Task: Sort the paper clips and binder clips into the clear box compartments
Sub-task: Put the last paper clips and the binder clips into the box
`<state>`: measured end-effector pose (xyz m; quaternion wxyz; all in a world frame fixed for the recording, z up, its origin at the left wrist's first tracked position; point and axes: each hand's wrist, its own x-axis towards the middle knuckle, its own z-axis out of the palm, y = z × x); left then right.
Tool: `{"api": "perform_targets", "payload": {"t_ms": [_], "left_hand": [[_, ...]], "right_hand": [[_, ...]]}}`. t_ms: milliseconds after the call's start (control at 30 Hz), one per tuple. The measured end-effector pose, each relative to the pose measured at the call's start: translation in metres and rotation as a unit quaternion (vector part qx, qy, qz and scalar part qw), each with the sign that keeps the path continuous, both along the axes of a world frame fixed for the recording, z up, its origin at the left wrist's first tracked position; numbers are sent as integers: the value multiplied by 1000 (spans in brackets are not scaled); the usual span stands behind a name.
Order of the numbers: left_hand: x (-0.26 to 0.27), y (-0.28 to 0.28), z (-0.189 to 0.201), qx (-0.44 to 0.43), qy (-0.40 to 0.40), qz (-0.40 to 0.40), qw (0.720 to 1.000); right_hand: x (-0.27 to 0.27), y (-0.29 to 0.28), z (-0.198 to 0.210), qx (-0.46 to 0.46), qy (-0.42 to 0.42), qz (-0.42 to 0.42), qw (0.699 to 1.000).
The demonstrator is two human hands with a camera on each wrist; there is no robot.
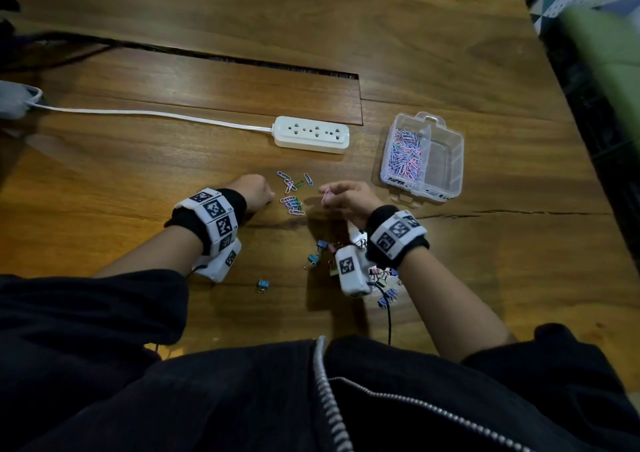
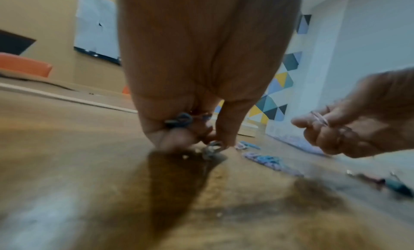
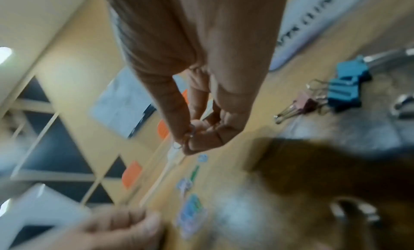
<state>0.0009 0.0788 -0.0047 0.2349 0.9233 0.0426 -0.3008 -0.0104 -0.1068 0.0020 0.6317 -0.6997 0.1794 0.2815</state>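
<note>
My left hand [image 1: 266,198] rests on the table left of a loose pile of coloured paper clips [image 1: 292,199]. Its fingers are curled round paper clips [image 2: 181,120], and another clip sits at the fingertips [image 2: 221,144] against the wood. My right hand [image 1: 328,193] hovers right of the pile and pinches a pink paper clip [image 3: 190,133] between thumb and finger. The clear box [image 1: 452,188] stands to the right; its left compartment holds many paper clips [image 1: 405,153], and the right compartment looks bare. Several binder clips [image 1: 317,252] lie near and under my right wrist.
A white power strip [image 1: 311,134] with its cable [image 1: 138,114] lies behind the pile. A long cable slot [image 1: 242,62] crosses the wooden table [image 1: 104,181] farther back. One blue binder clip [image 1: 263,284] lies apart near the front edge. The table's right edge runs close to the box.
</note>
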Motion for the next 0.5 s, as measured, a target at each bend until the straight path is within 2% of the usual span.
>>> {"api": "perform_targets", "payload": {"t_ms": [33,67,100,167,200,233,267,300,333,367,433,467,500], "left_hand": [[1,0,0,-60,27,30,997],[3,1,-1,-152,61,82,983],[5,1,-2,-263,90,150,949],[10,1,-3,-464,108,289,830],[13,2,-4,-536,106,337,767],[17,3,-3,-586,101,365,716],[20,3,-3,-615,94,377,686],[23,2,-4,-621,86,378,681],[26,-1,-5,-599,74,369,707],[29,-5,-5,-549,59,350,757],[33,-13,-8,-364,10,275,890],[33,-16,-10,-256,-22,222,941],[32,-19,-13,-162,-48,162,972]], "right_hand": [[3,-5,2,51,10,-29,998],[6,-7,3,85,15,-49,995],[8,-8,4,107,16,-68,992],[11,-7,5,142,24,-112,983],[13,-7,4,158,30,-134,978],[14,-6,4,171,37,-147,974],[15,-6,3,178,47,-150,971],[16,-5,3,181,58,-148,971],[19,-3,1,171,70,-144,972],[21,-1,1,152,81,-137,975],[25,6,0,78,75,-109,988],[27,10,-3,24,54,-81,995],[29,15,-5,-36,30,-43,998]]}}
